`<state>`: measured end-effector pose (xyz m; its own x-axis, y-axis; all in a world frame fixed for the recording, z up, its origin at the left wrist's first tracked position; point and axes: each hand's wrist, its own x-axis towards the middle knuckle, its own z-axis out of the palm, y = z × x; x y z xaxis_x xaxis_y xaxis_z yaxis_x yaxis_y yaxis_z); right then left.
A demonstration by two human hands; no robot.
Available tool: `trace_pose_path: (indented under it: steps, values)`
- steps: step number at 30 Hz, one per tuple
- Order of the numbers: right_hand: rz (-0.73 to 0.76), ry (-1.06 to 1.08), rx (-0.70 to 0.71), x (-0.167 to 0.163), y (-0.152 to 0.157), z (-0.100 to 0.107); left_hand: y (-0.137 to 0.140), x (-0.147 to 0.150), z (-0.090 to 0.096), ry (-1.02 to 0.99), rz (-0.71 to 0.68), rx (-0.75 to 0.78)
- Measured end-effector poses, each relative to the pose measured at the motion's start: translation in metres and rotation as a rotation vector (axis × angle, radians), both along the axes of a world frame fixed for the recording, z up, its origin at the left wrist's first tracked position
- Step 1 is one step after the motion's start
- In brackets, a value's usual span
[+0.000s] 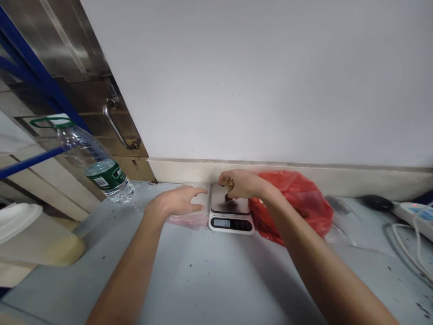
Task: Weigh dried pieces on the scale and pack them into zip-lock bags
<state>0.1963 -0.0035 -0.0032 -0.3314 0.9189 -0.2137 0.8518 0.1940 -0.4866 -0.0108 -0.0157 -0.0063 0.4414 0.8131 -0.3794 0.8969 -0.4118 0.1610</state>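
Wall (270, 81) (head view): white, behind grey table (189, 289).
Scale (236, 208): white, digital, on table nr wall; display (222, 223) reads 0.0.
R hand (241, 183): fingers closed on brown lump (230, 183), over scale plate; can't tell if lump touches plate.
L hand (182, 200): thumb & fingers wide apart, just L of scale, above/by pink plastic bags (190, 220); contact unclear.
Red bag (306, 198): just R of scale, partly behind R forearm.
Bottle (110, 176): far L, green label, part-full.

Perhaps a workroom, with kitchen-type scale (233, 208)
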Motion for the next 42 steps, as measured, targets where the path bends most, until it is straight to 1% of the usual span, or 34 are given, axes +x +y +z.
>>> trace_pose_path:
  steps: [3, 6, 8, 11, 15, 18, 24, 28, 31, 33, 36, 39, 41, 42]
  values:
    - [0.034, -0.052, -0.039, -0.011, 0.008, -0.009, 0.003, -0.001, -0.004, -0.042, -0.028, 0.009]
    - [0.045, -0.091, -0.071, -0.016, 0.011, -0.014, 0.004, 0.0, -0.009, -0.058, -0.037, 0.024]
    - [0.039, -0.108, -0.083, -0.017, 0.011, -0.013, 0.005, 0.002, -0.01, -0.055, -0.041, 0.021]
    - [0.016, -0.121, -0.092, -0.013, 0.006, -0.006, 0.005, 0.004, -0.008, -0.036, -0.036, -0.003]
    - [-0.082, -0.116, -0.026, 0.0, -0.001, 0.004, 0.004, 0.002, 0.0, -0.026, 0.056, -0.069]
    - [-0.149, -0.093, 0.026, 0.012, -0.005, 0.006, 0.007, -0.003, 0.002, 0.016, 0.114, -0.101]
    - [-0.232, 0.002, 0.038, 0.024, -0.006, 0.0, 0.013, -0.007, -0.008, 0.114, 0.147, -0.143]
    - [-0.228, 0.046, 0.084, 0.026, -0.008, 0.001, 0.015, -0.009, -0.005, 0.051, 0.146, -0.142]
    - [-0.172, 0.146, 0.133, 0.027, -0.011, 0.002, 0.015, -0.014, 0.003, -0.006, 0.15, -0.075]
    - [-0.103, 0.239, 0.196, 0.025, -0.015, 0.001, 0.014, -0.016, 0.008, -0.07, 0.149, 0.005]
    - [0.061, 0.372, 0.264, 0.017, -0.02, -0.003, 0.011, -0.015, 0.013, -0.31, 0.141, 0.174]
    - [0.228, 0.456, 0.24, 0.005, -0.022, -0.009, 0.007, -0.007, 0.015, -0.571, 0.117, 0.363]
    - [0.285, 0.477, 0.233, -0.004, -0.022, -0.014, 0.004, 0.0, 0.014, -0.663, 0.088, 0.485]
    - [0.277, 0.485, 0.247, -0.008, -0.021, -0.017, 0.003, 0.003, 0.014, -0.693, 0.071, 0.535]
